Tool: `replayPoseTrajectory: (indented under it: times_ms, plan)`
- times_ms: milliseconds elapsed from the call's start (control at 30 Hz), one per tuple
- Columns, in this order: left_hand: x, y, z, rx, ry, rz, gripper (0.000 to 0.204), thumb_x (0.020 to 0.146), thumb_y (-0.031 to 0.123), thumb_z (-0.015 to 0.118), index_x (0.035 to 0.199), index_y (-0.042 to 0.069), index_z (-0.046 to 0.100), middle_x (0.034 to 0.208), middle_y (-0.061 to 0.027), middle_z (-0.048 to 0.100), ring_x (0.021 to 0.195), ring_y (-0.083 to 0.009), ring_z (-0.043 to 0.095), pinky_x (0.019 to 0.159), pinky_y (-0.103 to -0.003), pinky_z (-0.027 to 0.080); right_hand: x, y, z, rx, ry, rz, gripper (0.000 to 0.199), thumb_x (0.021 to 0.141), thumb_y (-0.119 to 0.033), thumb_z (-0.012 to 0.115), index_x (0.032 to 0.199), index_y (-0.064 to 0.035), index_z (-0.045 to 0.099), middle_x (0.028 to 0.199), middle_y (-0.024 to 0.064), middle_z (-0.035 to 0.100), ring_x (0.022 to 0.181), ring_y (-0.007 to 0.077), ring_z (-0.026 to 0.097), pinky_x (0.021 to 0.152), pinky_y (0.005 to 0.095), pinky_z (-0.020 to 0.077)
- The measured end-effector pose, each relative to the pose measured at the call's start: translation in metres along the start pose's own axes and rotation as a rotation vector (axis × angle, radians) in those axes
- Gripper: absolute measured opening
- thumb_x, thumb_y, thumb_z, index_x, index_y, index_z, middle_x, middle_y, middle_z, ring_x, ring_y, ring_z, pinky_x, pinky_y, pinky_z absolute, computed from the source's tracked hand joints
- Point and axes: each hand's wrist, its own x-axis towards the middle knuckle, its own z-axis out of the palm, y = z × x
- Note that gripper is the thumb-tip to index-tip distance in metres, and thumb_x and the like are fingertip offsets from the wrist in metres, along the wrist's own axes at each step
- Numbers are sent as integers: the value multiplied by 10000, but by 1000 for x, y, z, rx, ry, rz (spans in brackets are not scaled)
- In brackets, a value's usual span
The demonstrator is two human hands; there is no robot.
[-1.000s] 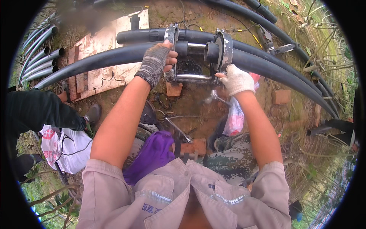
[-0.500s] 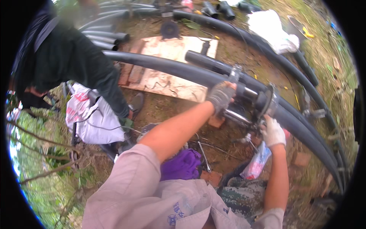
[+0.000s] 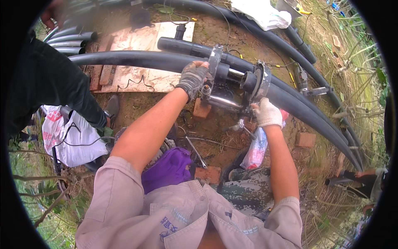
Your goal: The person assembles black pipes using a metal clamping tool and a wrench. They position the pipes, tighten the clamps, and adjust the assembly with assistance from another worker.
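Near, at five o'clock, the right hand clenches the clamp frame's lower bolt; the left hand wraps its rim. Beyond lies the black pipe. Best tightened evenly, pipe ends square.

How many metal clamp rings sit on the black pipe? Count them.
2: one round metal clamp ring beside the left hand, another above the right hand. Others may be hidden.

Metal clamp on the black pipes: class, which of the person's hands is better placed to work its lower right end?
Probably right. The right hand already rests at the clamp's lower right end; the left hand grips its other ring.
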Motion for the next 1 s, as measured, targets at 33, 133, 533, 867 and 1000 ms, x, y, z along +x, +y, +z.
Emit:
replayPoseTrajectory:
  times_ms: [33, 133, 533, 867, 1000]
  plan:
    - [-3, 2, 2, 59, 34, -14, 380, 1028, 392, 596, 1294, 121, 600, 1017, -26, 708, 747, -93, 587, 610, -280, 525, -2, -3, -11, -20, -80, 83, 505, 916, -537, 660, 1070, -57, 636, 952, 226, 731, 904, 427, 707, 796, 512, 552]
    - [-3, -5, -5, 109, 32, -41, 451, 1022, 439, 590, 1345, 124, 574, 1114, -38, 716, 799, -123, 608, 643, -290, 540, -4, -7, -17, 84, -97, 51, 469, 916, -470, 681, 1141, -61, 632, 1023, 227, 729, 953, 411, 707, 835, 521, 544]
    - [-1, -14, -10, 76, 54, -71, 388, 995, 408, 646, 1310, 188, 591, 994, 12, 706, 668, -69, 608, 515, -240, 512, -13, 5, -8, 141, -51, -135, 388, 965, -407, 627, 1151, -67, 626, 1010, 224, 723, 1000, 398, 696, 877, 506, 532]
    - [11, -32, -6, 57, 127, -80, 340, 994, 420, 646, 1254, 209, 591, 971, 37, 681, 671, -63, 574, 522, -268, 494, -12, 5, -12, 205, -101, 68, 399, 984, -453, 585, 1056, -63, 628, 1001, 237, 720, 964, 440, 683, 843, 518, 526]
    - [43, -79, -24, 56, 176, -122, 390, 974, 517, 633, 1216, 213, 603, 1028, 31, 658, 823, -119, 598, 715, -393, 509, -2, 38, 20, 428, 21, 363, 383, 994, -406, 566, 1078, -36, 624, 1045, 275, 696, 1007, 472, 650, 865, 527, 503]
